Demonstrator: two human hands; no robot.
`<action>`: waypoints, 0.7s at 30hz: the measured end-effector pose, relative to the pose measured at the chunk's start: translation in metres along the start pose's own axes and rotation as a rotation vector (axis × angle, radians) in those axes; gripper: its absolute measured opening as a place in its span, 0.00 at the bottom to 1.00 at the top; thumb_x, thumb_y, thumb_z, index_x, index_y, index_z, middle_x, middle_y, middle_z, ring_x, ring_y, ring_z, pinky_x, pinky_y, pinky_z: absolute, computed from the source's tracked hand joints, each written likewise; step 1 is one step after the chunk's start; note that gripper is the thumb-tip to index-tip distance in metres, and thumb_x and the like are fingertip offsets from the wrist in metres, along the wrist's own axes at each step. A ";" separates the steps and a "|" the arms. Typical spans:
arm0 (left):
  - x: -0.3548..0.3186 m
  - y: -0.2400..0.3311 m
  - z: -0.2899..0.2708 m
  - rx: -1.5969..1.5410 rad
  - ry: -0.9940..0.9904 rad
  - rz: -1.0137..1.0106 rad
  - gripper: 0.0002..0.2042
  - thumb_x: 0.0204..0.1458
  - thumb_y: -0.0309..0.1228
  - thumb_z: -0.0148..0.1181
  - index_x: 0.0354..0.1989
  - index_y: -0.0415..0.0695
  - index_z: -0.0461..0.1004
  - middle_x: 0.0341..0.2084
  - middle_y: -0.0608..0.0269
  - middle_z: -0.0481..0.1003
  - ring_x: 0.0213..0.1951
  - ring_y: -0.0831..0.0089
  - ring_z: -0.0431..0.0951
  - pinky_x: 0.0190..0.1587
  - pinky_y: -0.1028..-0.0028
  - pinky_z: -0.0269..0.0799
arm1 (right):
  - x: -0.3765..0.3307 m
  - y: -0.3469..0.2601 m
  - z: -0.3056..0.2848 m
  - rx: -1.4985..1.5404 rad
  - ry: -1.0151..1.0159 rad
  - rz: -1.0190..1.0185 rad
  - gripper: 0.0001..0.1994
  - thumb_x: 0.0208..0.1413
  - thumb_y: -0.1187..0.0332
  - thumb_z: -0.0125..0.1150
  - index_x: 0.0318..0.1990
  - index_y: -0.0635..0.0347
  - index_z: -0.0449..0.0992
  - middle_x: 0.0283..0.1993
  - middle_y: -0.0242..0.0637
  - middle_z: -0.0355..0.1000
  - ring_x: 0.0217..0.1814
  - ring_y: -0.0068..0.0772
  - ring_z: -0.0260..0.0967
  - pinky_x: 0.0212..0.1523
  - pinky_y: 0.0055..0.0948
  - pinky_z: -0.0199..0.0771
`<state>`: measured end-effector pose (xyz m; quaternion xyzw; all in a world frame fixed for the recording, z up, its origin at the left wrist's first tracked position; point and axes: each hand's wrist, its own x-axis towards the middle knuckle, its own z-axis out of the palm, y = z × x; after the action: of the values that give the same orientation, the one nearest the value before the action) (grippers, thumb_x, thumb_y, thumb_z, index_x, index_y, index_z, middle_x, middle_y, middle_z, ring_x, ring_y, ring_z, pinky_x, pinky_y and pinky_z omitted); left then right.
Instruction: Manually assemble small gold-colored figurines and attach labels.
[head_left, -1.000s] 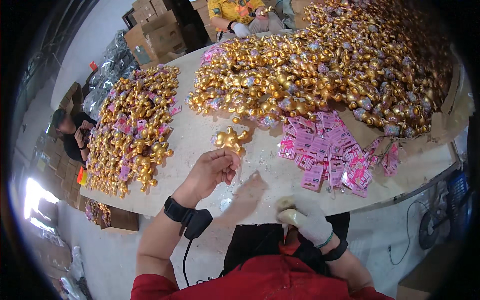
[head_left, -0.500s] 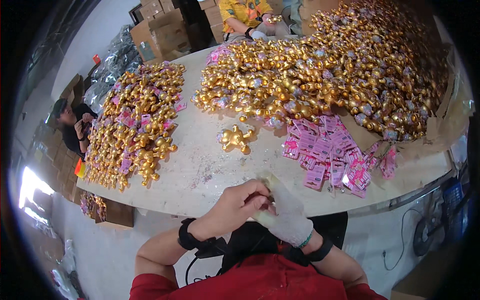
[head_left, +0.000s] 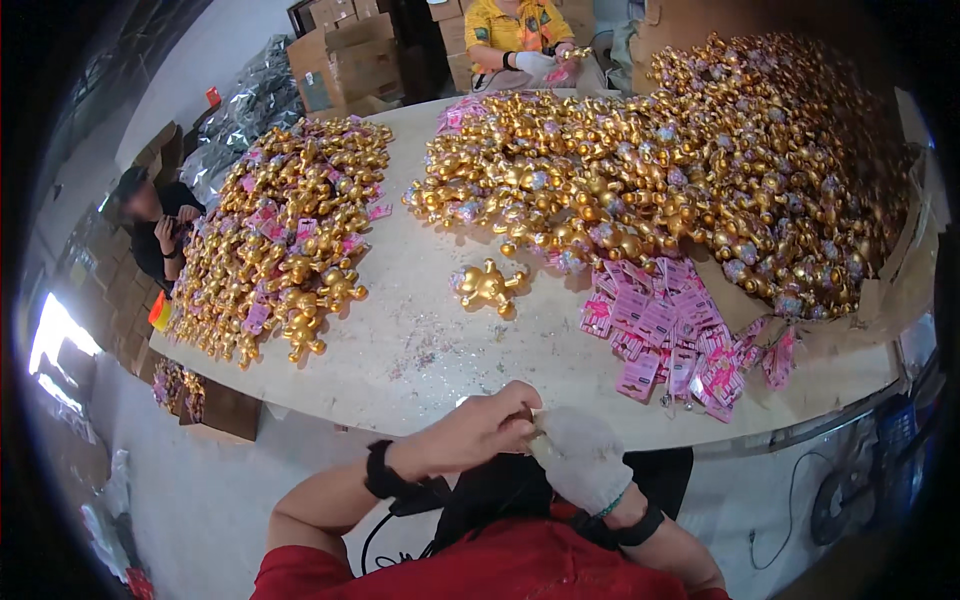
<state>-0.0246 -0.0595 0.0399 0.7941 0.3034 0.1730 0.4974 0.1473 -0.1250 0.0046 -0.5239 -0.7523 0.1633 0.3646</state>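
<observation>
My bare left hand [head_left: 478, 432] has its thumb and fingers pinched together above the table's near edge. Against its fingertips presses my right hand [head_left: 582, 458], in a white knitted glove with yellowish fingertips. The gloved fingers bend in toward the left ones; whatever is between them is too small or hidden to make out. Beyond both hands, a single gold bear-shaped figurine [head_left: 488, 286] with a glittery ball lies on the table. Pink printed cards [head_left: 650, 322] lie in a stack to the right, near the big heap of gold figurines [head_left: 600, 190].
A second heap of gold figurines [head_left: 280, 240] with pink cards covers the table's left side. Glitter specks dot the pale tabletop [head_left: 420, 365]. A cardboard box [head_left: 222, 415] stands on the floor at left. One person [head_left: 525, 45] sits across, another [head_left: 155, 230] at left.
My hands have moved slightly down, the gloved fingers now lower and closer to the left fingertips. The view has shifted a little. Across the table, the person's gloved hand has risen.
</observation>
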 end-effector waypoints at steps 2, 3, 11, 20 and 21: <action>0.010 -0.008 -0.023 -0.065 -0.064 -0.039 0.16 0.51 0.28 0.55 0.47 0.41 0.61 0.34 0.50 0.72 0.37 0.55 0.74 0.38 0.67 0.70 | -0.001 0.003 -0.001 0.161 0.068 0.055 0.09 0.52 0.67 0.54 0.36 0.61 0.73 0.29 0.43 0.70 0.32 0.41 0.69 0.33 0.36 0.68; 0.021 -0.021 -0.037 -0.007 -0.035 -0.041 0.17 0.51 0.28 0.56 0.48 0.41 0.62 0.36 0.51 0.72 0.39 0.58 0.74 0.41 0.69 0.69 | -0.001 0.006 0.000 0.239 0.102 0.089 0.09 0.52 0.67 0.54 0.37 0.62 0.73 0.28 0.42 0.70 0.31 0.39 0.69 0.32 0.35 0.68; 0.096 -0.098 -0.085 1.036 0.438 0.219 0.26 0.42 0.33 0.63 0.51 0.44 0.63 0.49 0.59 0.65 0.53 0.54 0.63 0.51 0.60 0.64 | 0.000 0.018 -0.004 1.177 0.185 0.743 0.06 0.50 0.70 0.57 0.32 0.64 0.71 0.23 0.31 0.65 0.24 0.20 0.60 0.27 0.21 0.62; 0.094 -0.085 -0.074 0.170 0.394 0.033 0.17 0.48 0.28 0.57 0.47 0.42 0.65 0.41 0.58 0.72 0.45 0.60 0.72 0.45 0.64 0.70 | -0.004 0.030 -0.018 1.449 0.209 0.693 0.08 0.50 0.70 0.56 0.32 0.67 0.71 0.25 0.33 0.66 0.26 0.22 0.63 0.28 0.22 0.63; 0.086 -0.087 -0.065 -0.193 0.480 0.056 0.14 0.48 0.27 0.57 0.45 0.41 0.67 0.38 0.59 0.74 0.41 0.63 0.75 0.41 0.66 0.72 | -0.004 0.031 -0.017 1.405 0.193 0.696 0.08 0.50 0.70 0.57 0.33 0.67 0.71 0.25 0.33 0.67 0.26 0.22 0.63 0.28 0.21 0.63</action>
<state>-0.0238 0.0694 -0.0112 0.6871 0.3728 0.3984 0.4797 0.1814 -0.1188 -0.0053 -0.3881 -0.2307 0.6589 0.6016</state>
